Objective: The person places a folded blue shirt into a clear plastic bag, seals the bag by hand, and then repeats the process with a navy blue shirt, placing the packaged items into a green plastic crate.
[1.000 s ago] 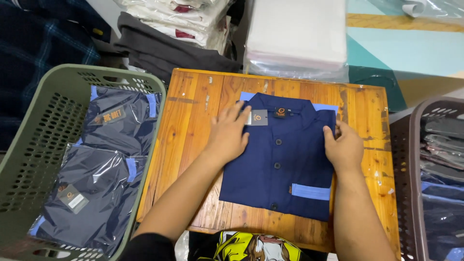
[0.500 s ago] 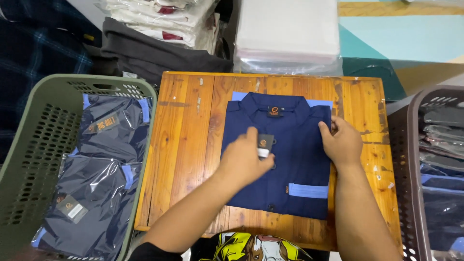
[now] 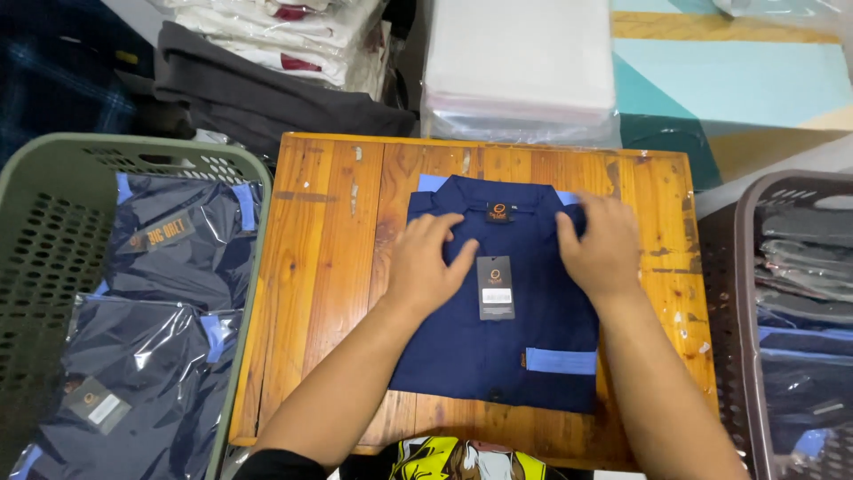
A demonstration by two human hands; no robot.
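While the folded navy shirt (image 3: 498, 338) lies on the wooden tabletop (image 3: 329, 267), it is pressed flat by both hands, left hand (image 3: 426, 262) and right hand (image 3: 604, 244), fingers spread, nothing gripped.

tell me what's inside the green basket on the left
The green basket holds navy shirts in clear plastic bags, light blue trim showing. Whatever lies beneath the top bags is covered.

Small wooden table (image 3: 329, 267), worn, scuffed planks. Green perforated basket (image 3: 53, 231) on 1 side, grey-brown basket (image 3: 724, 293) on the other. Behind: stack of clear plastic bags (image 3: 520, 71), dark folded cloth (image 3: 258, 98), teal-and-tan patterned floor (image 3: 737, 80). Even indoor light.
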